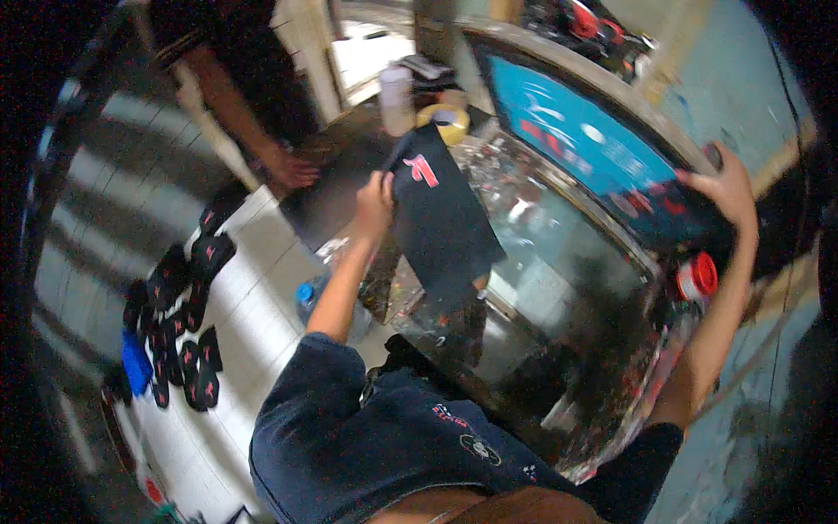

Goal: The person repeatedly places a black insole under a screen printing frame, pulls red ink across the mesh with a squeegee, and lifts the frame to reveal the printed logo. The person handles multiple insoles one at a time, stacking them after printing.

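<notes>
My left hand (pixel 375 203) grips a dark panel (pixel 445 223) with a red print near its top, holding it by the upper left edge over a stained, glossy work table (pixel 567 327). My right hand (pixel 724 188) is closed on the right end of a raised printing screen frame (pixel 550 57). Its cyan mesh (pixel 576 131) carries white and red markings and is tilted up along the table's far side. An open red-rimmed tub (pixel 697 278) sits below my right hand.
A co-worker's hand (pixel 288 168) reaches in at upper left. Black printed pieces (pixel 205 371) and a blue item (pixel 135 362) lie on white surfaces at left. A pale bottle (pixel 397 100), yellow tape roll (pixel 454 124) and blue-capped jug (pixel 305 297) stand around the table.
</notes>
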The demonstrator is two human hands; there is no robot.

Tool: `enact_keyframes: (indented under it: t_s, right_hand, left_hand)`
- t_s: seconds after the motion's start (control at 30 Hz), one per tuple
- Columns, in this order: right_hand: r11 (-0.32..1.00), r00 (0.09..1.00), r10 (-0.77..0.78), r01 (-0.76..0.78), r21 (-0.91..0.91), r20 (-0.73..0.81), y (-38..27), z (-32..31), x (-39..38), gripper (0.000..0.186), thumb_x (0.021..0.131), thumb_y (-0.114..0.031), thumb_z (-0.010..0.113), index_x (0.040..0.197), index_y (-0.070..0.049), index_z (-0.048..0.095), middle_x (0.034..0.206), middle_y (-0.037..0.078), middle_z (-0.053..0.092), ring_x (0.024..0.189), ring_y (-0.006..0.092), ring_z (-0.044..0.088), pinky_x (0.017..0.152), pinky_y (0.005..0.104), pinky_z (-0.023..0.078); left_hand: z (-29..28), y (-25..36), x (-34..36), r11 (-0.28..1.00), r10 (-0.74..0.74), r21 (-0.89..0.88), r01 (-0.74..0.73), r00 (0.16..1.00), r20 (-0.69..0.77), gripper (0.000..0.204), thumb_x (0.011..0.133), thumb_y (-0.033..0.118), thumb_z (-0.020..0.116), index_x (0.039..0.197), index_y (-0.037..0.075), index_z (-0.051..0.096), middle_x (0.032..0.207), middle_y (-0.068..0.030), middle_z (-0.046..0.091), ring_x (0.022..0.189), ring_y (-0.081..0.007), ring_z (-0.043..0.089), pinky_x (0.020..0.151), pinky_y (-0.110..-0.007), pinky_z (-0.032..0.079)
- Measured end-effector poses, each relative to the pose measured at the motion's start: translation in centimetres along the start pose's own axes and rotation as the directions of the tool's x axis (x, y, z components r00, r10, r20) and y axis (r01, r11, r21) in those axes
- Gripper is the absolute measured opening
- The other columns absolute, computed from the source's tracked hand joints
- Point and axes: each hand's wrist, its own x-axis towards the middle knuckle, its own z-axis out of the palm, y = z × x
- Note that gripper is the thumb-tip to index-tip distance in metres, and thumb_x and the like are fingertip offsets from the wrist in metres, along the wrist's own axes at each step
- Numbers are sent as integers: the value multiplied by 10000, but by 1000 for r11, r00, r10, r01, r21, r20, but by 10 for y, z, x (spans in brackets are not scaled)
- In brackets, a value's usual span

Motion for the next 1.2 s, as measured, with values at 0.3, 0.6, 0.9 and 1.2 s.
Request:
enact_keyframes:
  t_s: [0.3, 0.6, 0.9, 1.2]
  right_hand:
    - [987, 979, 63, -90, 133, 196, -3, -2, 24, 828, 699, -456, 920, 1258, 63, 600, 1224, 237, 687, 1147, 331, 653, 1017, 396, 477]
    - [987, 996, 11, -26, 158, 90, 13, 7, 33, 812, 768, -350, 897, 1353, 98, 556, 1250, 191, 659, 1105, 266, 632, 1005, 360, 474]
    - [985, 986, 84, -104, 136, 146, 13, 2, 35, 835, 766, -346, 888, 1390, 84, 538, 1288, 202, 644, 1144, 275, 625, 1031, 361, 462]
    - [983, 979, 105, -129, 130, 177, 32, 6, 42, 912, 773, -363, 882, 1476, 63, 489, 1362, 220, 628, 1220, 292, 618, 1060, 391, 464]
  left_hand:
    - [-87, -143, 35, 763, -378, 375, 527, 834, -402, 624, 975, 298, 648, 1439, -57, 430, 1275, -307, 618, 1200, -452, 608, 995, -493, 513]
    - [-70, -108, -31, 898, 137, 419, -132, 990, 18, 324, 813, 273, 812, 1019, 36, 732, 1044, -96, 665, 1033, -297, 618, 909, -413, 528]
    - [-61, -123, -10, 895, 140, 388, -219, 965, 221, 278, 877, 295, 759, 978, 37, 752, 1037, -112, 691, 1044, -304, 642, 901, -426, 542]
    - [-73, -124, 10, 883, 166, 350, -312, 906, 388, 266, 959, 292, 687, 1042, 43, 727, 1037, -156, 687, 978, -363, 673, 864, -439, 566]
